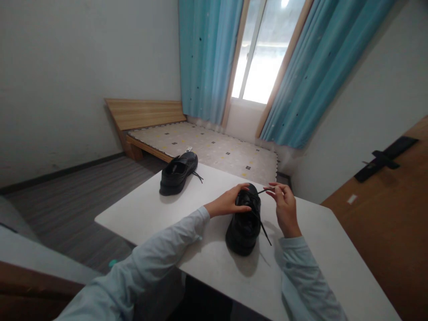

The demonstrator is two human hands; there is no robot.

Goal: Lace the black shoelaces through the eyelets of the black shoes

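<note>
A black lace-up shoe (pixel 243 234) stands on the white table in front of me, its heel toward me. Around its left side and upper wraps my left hand (pixel 230 201), thumb across the opening. To the right of the shoe, my right hand (pixel 286 207) pinches one end of a black shoelace (pixel 265 190), which is drawn out from the shoe's front part. Another lace end (pixel 266 232) hangs down the shoe's right side. The matching black shoe (pixel 177 174) stands apart at the table's far left, with a loose lace beside it.
The white table (pixel 321 258) reaches out on both sides of me. Beyond its far edge is a bed (pixel 214 145) with a patterned mattress and wooden headboard (pixel 147 113). Blue curtains (pixel 210 58) flank a window (pixel 264 62). A wooden door (pixel 384 214) with a black handle stands at right.
</note>
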